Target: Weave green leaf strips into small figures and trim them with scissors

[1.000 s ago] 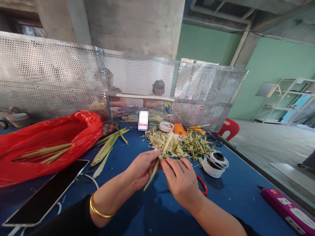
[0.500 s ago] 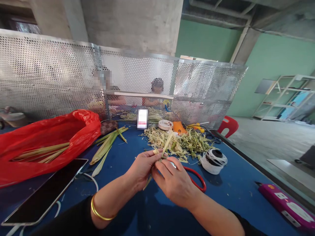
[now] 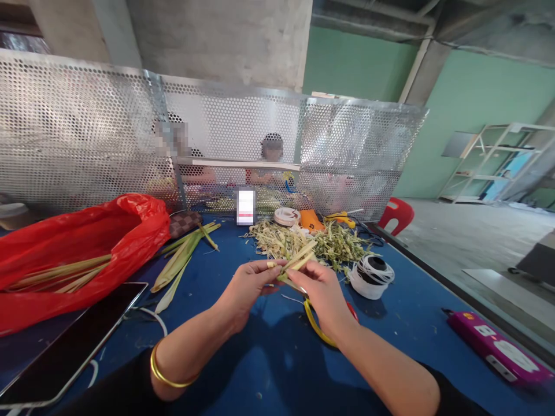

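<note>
My left hand (image 3: 255,284) pinches one end of a small bundle of pale green leaf strips (image 3: 303,254) above the table. On the other side, my right hand (image 3: 323,294) grips the same strips between thumb and fingers, so both hands are closed and close together. The strips fan up and away toward the back right. Under my right hand lies a pair of scissors (image 3: 316,329) with red and yellow handles, partly covered. Just behind the hands is a heap of shredded leaf trimmings (image 3: 277,240), with greener bits (image 3: 342,248) on its right.
At left are a red plastic bag (image 3: 130,222) with long stalks, a dark tablet (image 3: 73,346) and loose leaves (image 3: 177,266). A white cord spool (image 3: 364,289) and a purple device (image 3: 494,346) are at right. Behind a perforated metal screen (image 3: 234,127) sit two people.
My right hand has turned and shifted right, with more strips now showing between the hands. The yellow scissor handle has come into sight. The whole view has shifted slightly.
</note>
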### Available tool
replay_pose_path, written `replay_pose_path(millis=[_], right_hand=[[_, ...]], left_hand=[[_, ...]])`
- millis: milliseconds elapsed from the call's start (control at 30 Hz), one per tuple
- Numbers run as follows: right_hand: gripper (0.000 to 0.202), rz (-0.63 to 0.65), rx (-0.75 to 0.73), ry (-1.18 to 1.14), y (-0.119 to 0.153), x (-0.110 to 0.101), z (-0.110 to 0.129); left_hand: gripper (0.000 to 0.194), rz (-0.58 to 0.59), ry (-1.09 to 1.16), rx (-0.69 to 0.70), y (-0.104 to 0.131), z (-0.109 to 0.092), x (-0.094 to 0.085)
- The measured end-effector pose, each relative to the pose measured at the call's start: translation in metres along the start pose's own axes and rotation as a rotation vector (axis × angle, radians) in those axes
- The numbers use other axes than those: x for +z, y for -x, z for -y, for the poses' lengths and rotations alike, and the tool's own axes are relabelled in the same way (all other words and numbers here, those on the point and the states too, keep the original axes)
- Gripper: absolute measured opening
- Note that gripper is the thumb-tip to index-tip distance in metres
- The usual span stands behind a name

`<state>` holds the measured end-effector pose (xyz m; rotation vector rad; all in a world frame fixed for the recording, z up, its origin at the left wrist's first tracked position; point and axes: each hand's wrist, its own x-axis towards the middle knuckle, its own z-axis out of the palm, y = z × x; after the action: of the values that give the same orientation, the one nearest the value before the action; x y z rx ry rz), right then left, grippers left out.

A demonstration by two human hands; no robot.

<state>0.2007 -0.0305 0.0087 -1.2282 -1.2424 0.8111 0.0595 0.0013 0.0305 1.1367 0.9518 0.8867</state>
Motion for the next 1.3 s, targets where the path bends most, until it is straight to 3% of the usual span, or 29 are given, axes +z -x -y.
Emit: replay_pose_path(millis=[133,267,467,700,933,1033,1100,1167,1300], right_hand=[[0.016,0.016,-0.169,0.201,0.003,-0.001,0.004],[0.024,0.094,-0.152,0.262,0.006,-0.002,0.007],[0.009,-0.066,-0.204,0.251,0.001,-0.002,0.002],[0.014,-0.067,-0.107,0.212,-0.001,-0.001,-0.005],[0.017,0.031,0.143,-0.159,-0.004,0.002,-0.003],[0.016,0.088,0.162,-0.084,-0.005,-0.001,0.001],[0.012,0.169,0.104,0.084,-0.004,-0.006,0.004],[0.008,0.228,-0.064,0.289,-0.002,-0.012,0.008],[0.031,0.461,-0.385,0.478,0.000,-0.019,0.011]], left_hand=[[0.034,-0.022,-0.014,0.006,0.000,0.001,0.000],[0.037,0.024,0.021,-0.019,0.000,0.005,0.000],[0.037,0.083,0.072,-0.036,0.000,0.007,0.001],[0.038,0.061,0.052,-0.015,0.001,0.004,0.001],[0.035,-0.037,0.029,-0.046,0.003,0.003,0.004],[0.027,-0.098,0.017,-0.027,-0.001,0.003,0.000],[0.024,-0.154,0.015,-0.009,-0.005,0.002,-0.006],[0.023,-0.203,0.022,0.016,-0.008,0.000,-0.011],[0.023,-0.191,0.017,0.056,-0.010,-0.002,-0.016]])
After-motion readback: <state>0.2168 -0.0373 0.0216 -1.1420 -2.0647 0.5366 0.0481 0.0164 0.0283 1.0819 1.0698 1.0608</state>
